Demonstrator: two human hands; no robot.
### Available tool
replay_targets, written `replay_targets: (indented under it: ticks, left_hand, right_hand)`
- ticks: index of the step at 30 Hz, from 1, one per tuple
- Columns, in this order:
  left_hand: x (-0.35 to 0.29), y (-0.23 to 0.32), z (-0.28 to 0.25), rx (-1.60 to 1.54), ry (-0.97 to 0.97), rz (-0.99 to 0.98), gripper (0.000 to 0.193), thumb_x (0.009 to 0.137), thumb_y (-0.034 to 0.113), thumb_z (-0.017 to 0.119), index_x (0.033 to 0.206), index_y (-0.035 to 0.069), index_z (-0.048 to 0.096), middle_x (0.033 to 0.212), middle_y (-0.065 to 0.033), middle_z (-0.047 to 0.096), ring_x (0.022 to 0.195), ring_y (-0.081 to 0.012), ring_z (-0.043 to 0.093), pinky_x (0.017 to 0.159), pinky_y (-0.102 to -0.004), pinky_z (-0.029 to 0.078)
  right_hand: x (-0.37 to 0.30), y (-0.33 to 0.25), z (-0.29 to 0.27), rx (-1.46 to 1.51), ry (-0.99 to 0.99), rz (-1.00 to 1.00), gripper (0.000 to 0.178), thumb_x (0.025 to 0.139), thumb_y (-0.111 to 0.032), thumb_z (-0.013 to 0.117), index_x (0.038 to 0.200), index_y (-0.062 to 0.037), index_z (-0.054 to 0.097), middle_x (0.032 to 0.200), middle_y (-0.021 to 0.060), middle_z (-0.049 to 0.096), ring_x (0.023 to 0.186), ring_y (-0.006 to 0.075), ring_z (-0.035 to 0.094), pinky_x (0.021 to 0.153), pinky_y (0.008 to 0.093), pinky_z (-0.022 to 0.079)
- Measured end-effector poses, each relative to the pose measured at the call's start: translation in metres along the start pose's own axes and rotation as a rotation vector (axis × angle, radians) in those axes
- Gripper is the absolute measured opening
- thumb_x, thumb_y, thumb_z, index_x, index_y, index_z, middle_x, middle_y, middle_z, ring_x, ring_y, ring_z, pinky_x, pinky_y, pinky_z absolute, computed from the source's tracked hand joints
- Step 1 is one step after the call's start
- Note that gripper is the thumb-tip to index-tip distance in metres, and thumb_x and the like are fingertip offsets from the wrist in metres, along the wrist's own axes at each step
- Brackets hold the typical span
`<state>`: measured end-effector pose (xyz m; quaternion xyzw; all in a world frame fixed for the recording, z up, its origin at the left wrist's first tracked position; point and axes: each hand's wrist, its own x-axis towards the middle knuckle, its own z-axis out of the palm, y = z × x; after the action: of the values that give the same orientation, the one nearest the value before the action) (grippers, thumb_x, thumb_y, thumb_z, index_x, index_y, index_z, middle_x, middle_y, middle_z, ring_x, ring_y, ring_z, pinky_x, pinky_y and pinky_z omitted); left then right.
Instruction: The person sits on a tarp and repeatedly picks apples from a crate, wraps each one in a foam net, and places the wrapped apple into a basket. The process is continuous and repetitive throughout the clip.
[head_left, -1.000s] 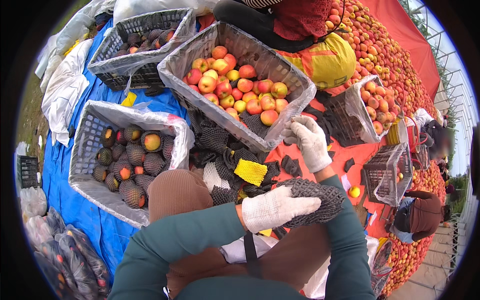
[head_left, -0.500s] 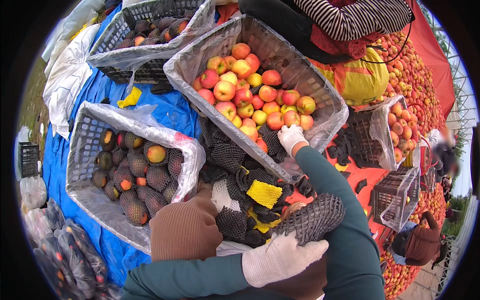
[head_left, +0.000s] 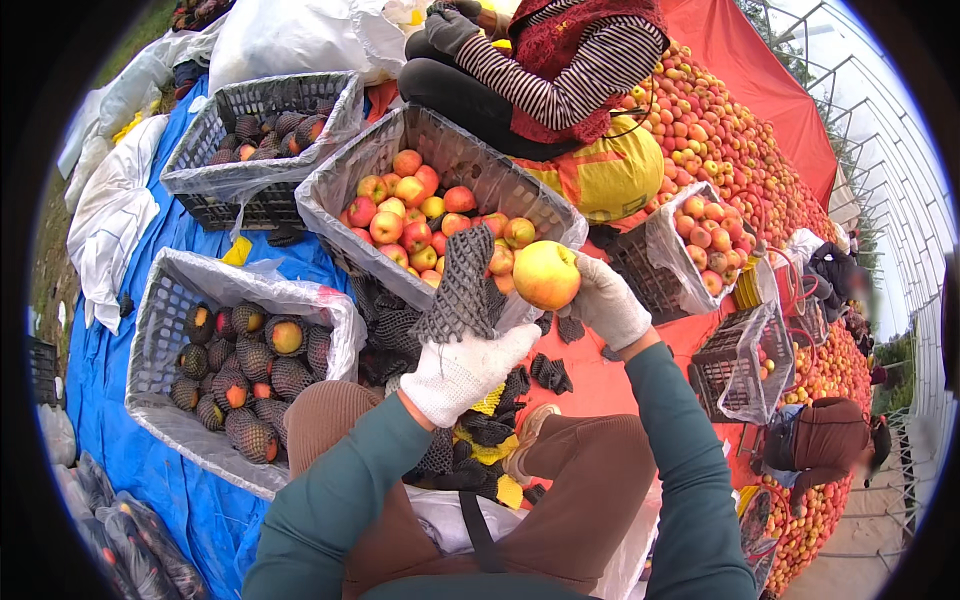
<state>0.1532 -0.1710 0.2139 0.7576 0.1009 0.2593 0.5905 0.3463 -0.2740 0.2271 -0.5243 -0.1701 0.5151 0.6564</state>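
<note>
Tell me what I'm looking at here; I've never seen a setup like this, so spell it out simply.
There is no machine: these are a person's own hands in white gloves. The view comes from a wide fisheye camera worn on the head, looking down, so straight edges bend near the rim.

The left hand holds a dark mesh sleeve; the right hand holds a yellow-red apple.

Ahead, a lined crate holds bare apples. To the left, another holds netted apples, standing on a blue sheet. Loose pieces of netting lie in front of the person, some on a red sheet.
</note>
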Motion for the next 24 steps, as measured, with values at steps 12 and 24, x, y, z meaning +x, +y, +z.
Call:
replay_targets:
  ticks: [12, 24]
  left_hand:
    - [-0.107, 0.066, 0.01, -0.942, -0.083, -0.416, 0.048, 0.084, 0.025, 0.054, 0.121, -0.004, 0.047, 0.112, -0.0136, 0.058, 0.104, -0.0209, 0.056, 0.095, -0.034, 0.04]
    - [-0.197, 0.106, -0.021, -1.427, -0.346, -0.416, 0.058, 0.078, 0.023, 0.063, 0.127, 0.002, 0.04, 0.122, -0.0138, 0.051, 0.11, -0.0251, 0.052, 0.095, -0.0393, 0.042]
  right_hand:
    - [-0.16, 0.022, 0.065, -0.516, 0.04, -0.009, 0.031, 0.089, -0.028, 0.046, 0.104, -0.0017, 0.054, 0.074, 0.0064, 0.059, 0.048, 0.0101, 0.053, 0.04, 0.0204, 0.038]
    - [-0.218, 0.17, 0.11, -1.246, -0.241, -0.488, 0.062, 0.078, -0.022, 0.068, 0.132, -0.0125, 0.038, 0.13, 0.0072, 0.046, 0.122, 0.0236, 0.04, 0.104, 0.0358, 0.03]
